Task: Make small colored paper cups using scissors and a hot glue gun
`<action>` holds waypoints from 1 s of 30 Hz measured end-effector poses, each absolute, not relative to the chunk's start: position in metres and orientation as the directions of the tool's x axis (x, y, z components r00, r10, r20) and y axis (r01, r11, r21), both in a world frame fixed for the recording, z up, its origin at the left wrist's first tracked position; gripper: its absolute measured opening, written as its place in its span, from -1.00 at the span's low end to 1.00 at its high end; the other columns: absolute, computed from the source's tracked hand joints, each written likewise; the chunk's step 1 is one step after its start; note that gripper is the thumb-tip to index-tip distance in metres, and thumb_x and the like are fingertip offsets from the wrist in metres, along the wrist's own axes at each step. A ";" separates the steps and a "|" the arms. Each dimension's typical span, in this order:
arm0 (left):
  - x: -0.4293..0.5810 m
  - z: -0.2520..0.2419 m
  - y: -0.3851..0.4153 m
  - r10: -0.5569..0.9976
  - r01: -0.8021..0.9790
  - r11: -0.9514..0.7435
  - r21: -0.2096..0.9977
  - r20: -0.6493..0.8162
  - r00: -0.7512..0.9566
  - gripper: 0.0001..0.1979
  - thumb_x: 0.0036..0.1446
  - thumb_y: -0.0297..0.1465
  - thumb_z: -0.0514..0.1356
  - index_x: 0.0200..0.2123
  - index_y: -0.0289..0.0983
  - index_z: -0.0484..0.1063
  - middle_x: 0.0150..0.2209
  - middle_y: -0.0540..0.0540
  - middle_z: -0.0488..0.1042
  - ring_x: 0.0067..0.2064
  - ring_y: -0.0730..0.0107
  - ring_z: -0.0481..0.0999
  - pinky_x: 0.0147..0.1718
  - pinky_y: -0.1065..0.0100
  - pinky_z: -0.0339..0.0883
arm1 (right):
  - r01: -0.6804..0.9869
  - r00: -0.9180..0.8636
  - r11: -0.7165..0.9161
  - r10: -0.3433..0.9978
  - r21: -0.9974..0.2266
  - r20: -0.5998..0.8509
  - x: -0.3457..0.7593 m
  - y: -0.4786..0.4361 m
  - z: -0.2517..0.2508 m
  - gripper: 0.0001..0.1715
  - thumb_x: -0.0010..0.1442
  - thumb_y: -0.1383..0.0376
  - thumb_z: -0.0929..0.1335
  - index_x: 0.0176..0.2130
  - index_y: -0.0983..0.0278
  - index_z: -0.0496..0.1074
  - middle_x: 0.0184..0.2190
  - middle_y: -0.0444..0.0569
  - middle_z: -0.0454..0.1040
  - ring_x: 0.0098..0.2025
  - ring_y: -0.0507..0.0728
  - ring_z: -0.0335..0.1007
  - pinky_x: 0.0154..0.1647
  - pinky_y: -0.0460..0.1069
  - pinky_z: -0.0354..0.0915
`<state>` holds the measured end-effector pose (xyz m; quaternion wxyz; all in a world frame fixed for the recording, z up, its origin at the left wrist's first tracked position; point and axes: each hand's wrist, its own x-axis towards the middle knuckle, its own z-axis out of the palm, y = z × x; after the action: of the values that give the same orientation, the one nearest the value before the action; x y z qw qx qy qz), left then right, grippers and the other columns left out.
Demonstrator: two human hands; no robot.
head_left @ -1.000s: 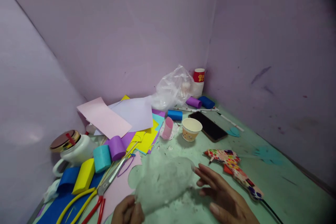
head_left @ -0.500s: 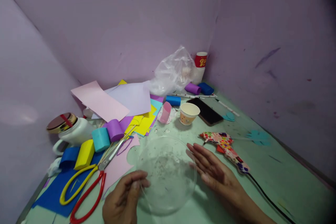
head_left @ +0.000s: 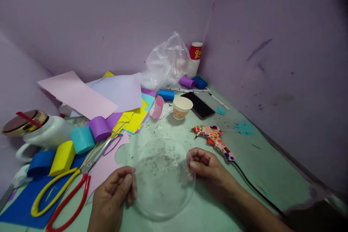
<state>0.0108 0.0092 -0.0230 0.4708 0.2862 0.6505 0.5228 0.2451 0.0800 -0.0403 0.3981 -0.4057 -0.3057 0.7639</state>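
Note:
A clear round plastic lid (head_left: 163,203) is held between my two hands over the pale green table. My left hand (head_left: 112,195) pinches its left rim, with the thumb on top. At the right rim, my right hand (head_left: 205,168) has its fingers curled and closed on the edge. Beyond the lid stand a small paper cup (head_left: 182,108) and a pink paper tube (head_left: 157,108) on a round base. To the right lies a flower-patterned glue gun (head_left: 214,139), its black cord running toward the lower right.
Scissors (head_left: 87,168) with yellow and red handles lie left, near rolled paper tubes (head_left: 82,140) and a white mug (head_left: 51,134). Paper sheets (head_left: 116,92), a plastic bag (head_left: 165,61) and stacked paper cups (head_left: 195,56) stand behind. A phone (head_left: 199,106) lies beyond the glue gun.
My right hand has closed from spread fingers onto the lid's right rim. The left hand keeps its grip on the left rim. The whole view has shifted, so things appear farther left.

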 end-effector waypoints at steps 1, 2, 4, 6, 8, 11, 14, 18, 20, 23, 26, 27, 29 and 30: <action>0.011 -0.023 0.010 0.864 -0.157 0.280 0.947 -0.320 -0.390 -0.61 -0.21 -0.14 0.39 -0.37 -0.28 0.46 -0.63 0.05 0.42 -0.62 0.54 0.33 -0.64 0.53 0.22 | -0.359 -0.370 -0.508 0.848 -0.783 -0.380 0.245 0.080 -0.040 -0.55 -0.30 0.17 0.59 -0.46 0.32 0.42 -0.65 -0.20 0.38 -0.64 -0.04 0.30 -0.62 -0.14 0.27; 0.012 -0.024 0.010 0.863 -0.193 0.269 0.944 -0.325 -0.387 -0.61 -0.22 -0.14 0.40 -0.40 -0.28 0.45 -0.66 0.07 0.40 -0.63 0.56 0.31 -0.65 0.54 0.20 | -0.361 -0.388 -0.516 0.840 -0.777 -0.378 0.245 0.080 -0.040 -0.55 -0.28 0.16 0.59 -0.48 0.32 0.40 -0.67 -0.21 0.36 -0.66 -0.06 0.27 -0.64 -0.16 0.25; 0.013 -0.024 0.011 0.871 -0.254 0.258 0.932 -0.338 -0.356 -0.62 -0.24 -0.15 0.42 -0.43 -0.29 0.45 -0.68 0.09 0.36 -0.64 0.57 0.28 -0.66 0.56 0.18 | -0.365 -0.424 -0.524 0.830 -0.770 -0.363 0.246 0.079 -0.041 -0.54 -0.26 0.14 0.58 -0.50 0.31 0.36 -0.69 -0.23 0.32 -0.68 -0.08 0.23 -0.66 -0.17 0.23; 0.014 -0.024 0.012 0.875 -0.306 0.255 0.917 -0.353 -0.331 -0.63 -0.25 -0.17 0.43 -0.44 -0.29 0.45 -0.68 0.09 0.36 -0.63 0.58 0.28 -0.64 0.56 0.18 | -0.358 -0.456 -0.521 0.822 -0.775 -0.342 0.246 0.079 -0.041 -0.53 -0.25 0.13 0.58 -0.51 0.31 0.33 -0.69 -0.24 0.30 -0.68 -0.08 0.21 -0.65 -0.16 0.24; 0.014 -0.024 0.012 0.875 -0.346 0.253 0.904 -0.366 -0.317 -0.63 -0.25 -0.19 0.44 -0.43 -0.28 0.44 -0.66 0.08 0.38 -0.62 0.58 0.29 -0.62 0.56 0.20 | -0.347 -0.477 -0.514 0.817 -0.784 -0.324 0.246 0.078 -0.041 -0.51 -0.24 0.11 0.58 -0.51 0.30 0.31 -0.68 -0.24 0.29 -0.67 -0.08 0.22 -0.64 -0.16 0.25; 0.014 -0.022 0.012 0.879 -0.370 0.251 0.895 -0.370 -0.299 -0.64 -0.23 -0.20 0.43 -0.43 -0.28 0.44 -0.65 0.09 0.38 -0.62 0.59 0.29 -0.63 0.57 0.19 | -0.349 -0.472 -0.509 0.821 -0.787 -0.321 0.246 0.078 -0.041 -0.52 -0.21 0.11 0.57 -0.50 0.30 0.31 -0.66 -0.23 0.30 -0.65 -0.08 0.23 -0.63 -0.18 0.23; 0.015 -0.021 0.012 0.882 -0.362 0.251 0.898 -0.366 -0.296 -0.66 -0.20 -0.19 0.42 -0.44 -0.29 0.43 -0.66 0.09 0.37 -0.63 0.60 0.29 -0.64 0.58 0.17 | -0.341 -0.438 -0.518 0.826 -0.784 -0.354 0.245 0.080 -0.041 -0.52 -0.20 0.10 0.57 -0.47 0.29 0.31 -0.67 -0.25 0.30 -0.66 -0.09 0.23 -0.62 -0.18 0.22; 0.014 -0.020 0.011 0.893 -0.303 0.218 0.928 -0.315 -0.322 -0.66 -0.17 -0.17 0.40 -0.44 -0.29 0.43 -0.65 0.07 0.38 -0.62 0.58 0.29 -0.66 0.57 0.15 | -0.278 -0.366 -0.472 0.857 -0.837 -0.362 0.244 0.081 -0.045 -0.52 -0.17 0.08 0.56 -0.44 0.28 0.32 -0.64 -0.25 0.31 -0.62 -0.08 0.27 -0.58 -0.17 0.22; 0.014 -0.021 0.010 0.896 -0.289 0.208 0.934 -0.301 -0.327 -0.65 -0.17 -0.16 0.39 -0.41 -0.28 0.44 -0.62 0.05 0.41 -0.60 0.55 0.33 -0.65 0.54 0.19 | -0.227 -0.372 -0.433 0.866 -0.872 -0.334 0.245 0.081 -0.048 -0.53 -0.16 0.07 0.55 -0.46 0.29 0.32 -0.63 -0.25 0.31 -0.61 -0.07 0.27 -0.56 -0.15 0.22; 0.014 -0.022 0.007 0.888 -0.261 0.235 0.936 -0.316 -0.333 -0.64 -0.16 -0.16 0.38 -0.36 -0.28 0.44 -0.57 0.03 0.45 -0.58 0.50 0.39 -0.65 0.52 0.21 | -0.132 -0.447 -0.382 0.846 -0.915 -0.289 0.250 0.080 -0.046 -0.50 -0.20 0.00 0.54 -0.48 0.30 0.36 -0.62 -0.20 0.34 -0.59 -0.03 0.28 -0.53 -0.11 0.23; 0.016 -0.022 0.005 0.892 -0.191 0.259 0.947 -0.310 -0.330 -0.66 -0.13 -0.16 0.35 -0.38 -0.29 0.43 -0.62 0.04 0.42 -0.63 0.53 0.36 -0.68 0.54 0.14 | 0.000 -0.369 -0.237 0.903 -0.971 -0.220 0.256 0.086 -0.029 -0.50 -0.15 -0.04 0.49 -0.37 0.30 0.47 -0.48 -0.06 0.47 -0.43 0.06 0.37 -0.38 -0.05 0.27; 0.018 -0.022 0.005 0.894 -0.169 0.264 0.950 -0.306 -0.328 -0.66 -0.12 -0.16 0.34 -0.38 -0.29 0.44 -0.63 0.04 0.41 -0.64 0.55 0.34 -0.69 0.56 0.11 | 0.060 -0.318 -0.187 0.928 -0.981 -0.196 0.256 0.089 -0.020 -0.53 -0.10 -0.02 0.47 -0.33 0.29 0.50 -0.41 -0.03 0.50 -0.36 0.09 0.39 -0.31 -0.02 0.27; 0.021 -0.019 0.004 0.893 -0.133 0.269 0.954 -0.299 -0.337 -0.69 -0.10 -0.17 0.32 -0.40 -0.30 0.45 -0.65 0.05 0.39 -0.66 0.58 0.31 -0.69 0.57 0.06 | 0.171 -0.260 -0.098 0.955 -0.980 -0.141 0.253 0.099 -0.001 -0.62 -0.05 0.03 0.44 -0.34 0.27 0.52 -0.38 -0.02 0.52 -0.32 0.12 0.39 -0.26 0.00 0.27; 0.023 -0.017 0.004 0.890 -0.122 0.269 0.955 -0.295 -0.348 -0.70 -0.09 -0.18 0.31 -0.40 -0.30 0.45 -0.65 0.05 0.39 -0.66 0.59 0.31 -0.69 0.58 0.04 | 0.209 -0.248 -0.059 0.962 -0.976 -0.111 0.248 0.104 0.008 -0.67 -0.03 0.05 0.43 -0.36 0.26 0.53 -0.38 -0.02 0.52 -0.32 0.12 0.39 -0.26 0.00 0.27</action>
<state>0.0234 0.0036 -0.0166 0.4838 0.3031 0.6329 0.5230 0.2481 0.1043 0.0076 0.3561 -0.4992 -0.5864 0.5292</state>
